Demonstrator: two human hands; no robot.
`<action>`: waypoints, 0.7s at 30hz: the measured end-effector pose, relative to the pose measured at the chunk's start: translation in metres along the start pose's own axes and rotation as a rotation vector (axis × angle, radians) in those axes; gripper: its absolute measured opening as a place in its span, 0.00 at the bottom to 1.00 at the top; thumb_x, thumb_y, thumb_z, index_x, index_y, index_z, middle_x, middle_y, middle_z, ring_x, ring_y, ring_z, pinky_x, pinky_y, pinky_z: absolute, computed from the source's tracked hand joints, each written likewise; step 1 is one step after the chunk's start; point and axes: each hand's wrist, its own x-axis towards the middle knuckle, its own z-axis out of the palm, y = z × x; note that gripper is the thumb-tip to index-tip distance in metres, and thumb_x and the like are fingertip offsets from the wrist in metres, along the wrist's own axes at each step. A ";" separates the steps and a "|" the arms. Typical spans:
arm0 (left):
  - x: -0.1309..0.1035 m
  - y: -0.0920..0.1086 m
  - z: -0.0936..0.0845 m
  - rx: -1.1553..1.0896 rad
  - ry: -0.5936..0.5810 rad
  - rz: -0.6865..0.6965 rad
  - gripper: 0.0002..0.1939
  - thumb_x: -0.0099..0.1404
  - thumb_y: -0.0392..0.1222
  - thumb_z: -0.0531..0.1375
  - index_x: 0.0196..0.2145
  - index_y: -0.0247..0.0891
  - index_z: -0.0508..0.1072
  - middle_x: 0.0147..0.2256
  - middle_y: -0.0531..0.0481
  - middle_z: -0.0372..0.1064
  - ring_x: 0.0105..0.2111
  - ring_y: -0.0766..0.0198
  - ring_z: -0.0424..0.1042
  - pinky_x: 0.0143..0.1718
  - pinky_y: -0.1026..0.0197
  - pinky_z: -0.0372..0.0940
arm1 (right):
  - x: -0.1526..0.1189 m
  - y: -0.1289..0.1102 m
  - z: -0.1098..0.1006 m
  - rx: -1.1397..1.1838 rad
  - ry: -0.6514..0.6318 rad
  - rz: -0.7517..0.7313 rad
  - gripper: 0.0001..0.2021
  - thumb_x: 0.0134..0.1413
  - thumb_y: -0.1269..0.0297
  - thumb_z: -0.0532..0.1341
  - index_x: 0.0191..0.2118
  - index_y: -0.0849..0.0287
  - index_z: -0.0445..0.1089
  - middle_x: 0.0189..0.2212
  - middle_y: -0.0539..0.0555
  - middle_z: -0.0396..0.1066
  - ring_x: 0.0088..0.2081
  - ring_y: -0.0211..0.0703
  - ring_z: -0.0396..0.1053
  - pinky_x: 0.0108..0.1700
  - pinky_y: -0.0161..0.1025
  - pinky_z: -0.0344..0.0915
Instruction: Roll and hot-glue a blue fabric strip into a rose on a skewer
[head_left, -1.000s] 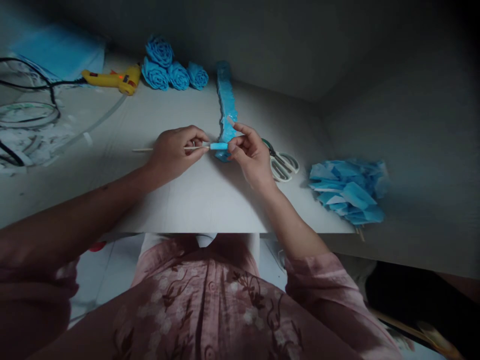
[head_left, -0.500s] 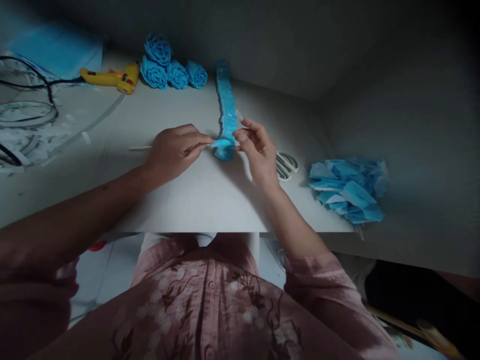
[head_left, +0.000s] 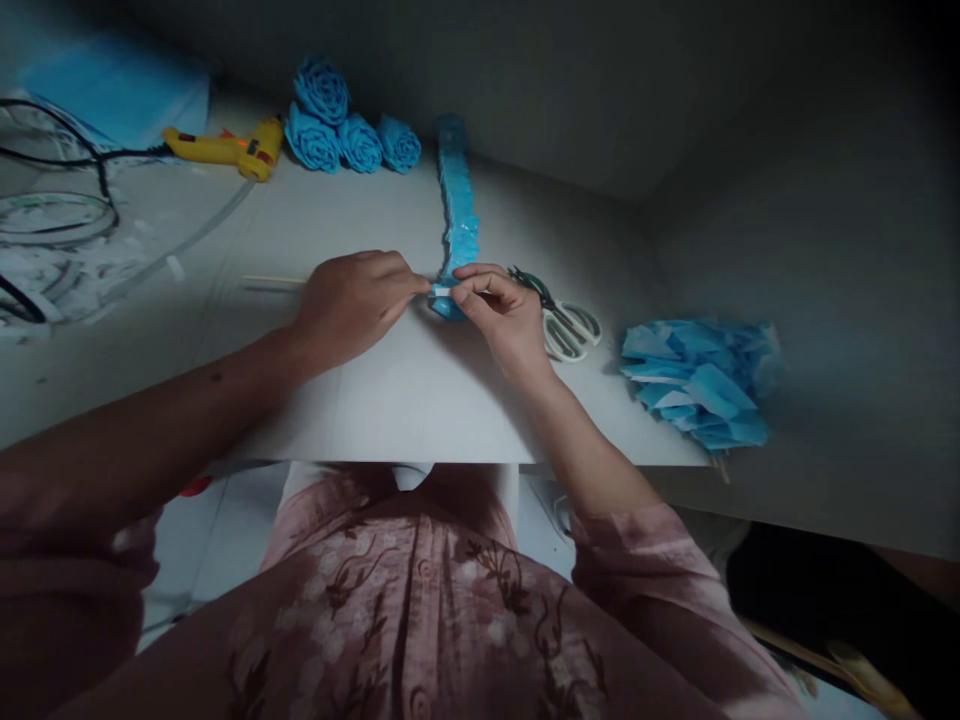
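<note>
- Blue and white, a small piece (head_left: pixel 442 291) is held between the two hands, above the near end of a long blue strip (head_left: pixel 459 205) that is laid across the worktop (head_left: pixel 375 410).
- By the left hand (head_left: pixel 360 300), the piece is pinched at one end with a narrow grip; a thin stick (head_left: pixel 274 281) is also held, its bare end seen sticking out past the back of the hand, the rest being hidden by the fingers.
- By the right hand (head_left: pixel 501 312), the other end of the piece is pinched between thumb and fingers, the grip narrow too.
- Just beside the right hand, scissors (head_left: pixel 566 325) with pale handles are seen lying flat, their points partly covered by the fingers.
- Farther right, near the edge of the worktop, a bunch of blue petals (head_left: pixel 697 380) is laid, with thin sticks showing beneath it.
- At the far side, four blue flowers (head_left: pixel 360 143) are grouped, one set behind the others.
- Beside them, a yellow glue gun (head_left: pixel 225 150) is placed on its side, a long clear stick (head_left: pixel 210 225) running from it and a black cord (head_left: pixel 97 160) trailing away.
- Behind the cord, blue sheets (head_left: pixel 120 90) are stacked; nearer, white scraps (head_left: pixel 71 285) are heaped loosely.
</note>
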 end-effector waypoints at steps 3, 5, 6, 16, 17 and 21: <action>0.000 0.002 0.000 -0.007 -0.002 -0.022 0.16 0.78 0.45 0.56 0.48 0.45 0.85 0.42 0.44 0.82 0.44 0.50 0.80 0.48 0.52 0.71 | 0.000 0.000 0.000 -0.004 0.012 0.016 0.14 0.63 0.46 0.74 0.34 0.50 0.84 0.49 0.54 0.85 0.56 0.53 0.80 0.56 0.51 0.76; -0.001 0.004 0.000 0.008 0.002 -0.027 0.16 0.78 0.46 0.56 0.48 0.45 0.85 0.42 0.44 0.81 0.44 0.50 0.80 0.46 0.52 0.71 | -0.001 -0.001 0.000 0.000 0.012 0.021 0.14 0.63 0.47 0.74 0.33 0.50 0.83 0.48 0.54 0.85 0.55 0.52 0.80 0.57 0.52 0.76; -0.001 0.004 0.000 0.018 0.005 -0.027 0.17 0.78 0.45 0.56 0.48 0.45 0.85 0.42 0.44 0.81 0.44 0.50 0.80 0.46 0.52 0.70 | -0.001 -0.001 0.000 0.002 0.009 0.024 0.14 0.64 0.47 0.74 0.33 0.50 0.84 0.48 0.54 0.85 0.55 0.52 0.80 0.56 0.51 0.76; -0.001 0.005 -0.002 0.113 -0.019 0.029 0.18 0.79 0.41 0.53 0.50 0.45 0.85 0.43 0.45 0.81 0.44 0.51 0.79 0.44 0.53 0.68 | 0.000 0.001 0.004 0.075 0.007 0.072 0.11 0.62 0.53 0.73 0.32 0.52 0.81 0.40 0.51 0.84 0.44 0.46 0.80 0.48 0.44 0.77; -0.001 0.007 -0.002 0.117 -0.022 0.024 0.18 0.79 0.41 0.53 0.50 0.45 0.85 0.43 0.46 0.81 0.44 0.52 0.79 0.44 0.54 0.68 | 0.000 0.001 0.004 0.077 0.007 0.076 0.10 0.61 0.54 0.73 0.32 0.52 0.80 0.39 0.51 0.84 0.43 0.45 0.79 0.47 0.44 0.77; -0.002 0.012 -0.005 0.191 -0.058 0.008 0.19 0.82 0.42 0.51 0.52 0.43 0.83 0.43 0.50 0.81 0.45 0.57 0.76 0.46 0.58 0.68 | 0.000 0.000 0.005 0.080 0.011 0.084 0.09 0.62 0.56 0.72 0.32 0.52 0.80 0.38 0.51 0.83 0.43 0.45 0.79 0.48 0.43 0.77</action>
